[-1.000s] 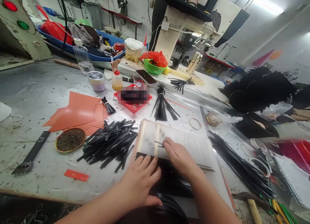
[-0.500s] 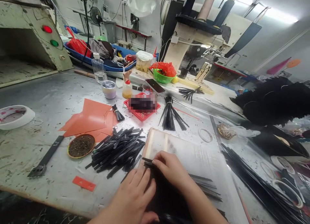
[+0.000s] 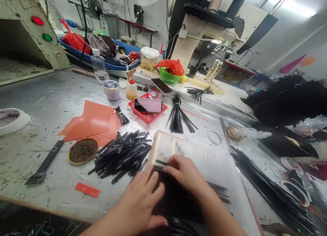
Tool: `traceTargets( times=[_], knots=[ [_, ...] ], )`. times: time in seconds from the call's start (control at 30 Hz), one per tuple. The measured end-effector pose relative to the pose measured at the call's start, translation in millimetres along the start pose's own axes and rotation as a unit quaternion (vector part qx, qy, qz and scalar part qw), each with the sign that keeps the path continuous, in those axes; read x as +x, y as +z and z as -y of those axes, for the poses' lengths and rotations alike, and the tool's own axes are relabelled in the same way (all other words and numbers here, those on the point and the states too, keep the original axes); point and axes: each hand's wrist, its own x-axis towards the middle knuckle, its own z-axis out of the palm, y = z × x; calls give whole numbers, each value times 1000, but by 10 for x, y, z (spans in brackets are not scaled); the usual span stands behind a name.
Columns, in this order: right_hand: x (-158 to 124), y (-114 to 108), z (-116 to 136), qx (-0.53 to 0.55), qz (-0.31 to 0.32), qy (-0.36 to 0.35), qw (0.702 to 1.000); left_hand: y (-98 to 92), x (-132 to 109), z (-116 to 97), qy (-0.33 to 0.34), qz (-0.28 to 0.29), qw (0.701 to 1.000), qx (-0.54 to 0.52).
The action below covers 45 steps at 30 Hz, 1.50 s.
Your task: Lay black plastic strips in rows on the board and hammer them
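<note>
In my right hand [image 3: 186, 171], thumb and fingers pinch a thin black strip [image 3: 161, 162] above the near left corner of a pale translucent board [image 3: 204, 157]. My left hand [image 3: 144, 198] is open, its fingers stretched out and the thumb apart. Its fingertips rest by the strip's left end, at the edge of a dark black sheet [image 3: 178, 205] under both hands. More black strips [image 3: 219, 191] lie on the board beyond my right forearm. To the left of the board is a loose pile of short black strips [image 3: 122, 156].
Orange sheets [image 3: 97, 118], a round dish of dark bits [image 3: 83, 151] and a black strap-like tool [image 3: 46, 162] lie left. A red basket [image 3: 148, 116] holds a phone [image 3: 148, 105]. Tied black strips [image 3: 176, 115] stand behind the board; long strips [image 3: 273, 188] lie right. A sewing machine [image 3: 204, 31] rises behind.
The right hand has moved slightly right and the strip in it has shifted. The left fingertips have come up to the strip's left end. The whole view has shifted a little.
</note>
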Motion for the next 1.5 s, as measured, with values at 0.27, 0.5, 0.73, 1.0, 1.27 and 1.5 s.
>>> traceTargets(
  times=[0.27,0.5,0.73,1.0,1.27,1.5],
  knots=[
    [-189,-162,-350,60,-33,79,995,45,32,-5,-2,-57,998,33],
    [-209,-147,-310,8,-41,60,997,57,228,-103,39,-55,997,24],
    [-185,-242,-210,-50,-55,3,997,121,361,-174,88,-36,995,0],
    [146,75,80,14,35,-17,999,51,158,-63,50,-69,994,61],
    [155,54,116,-31,31,0,999,39,30,2,-1,-79,995,57],
    [40,-46,55,-57,11,6,998,1,100,41,-11,-31,999,21]
  ],
)
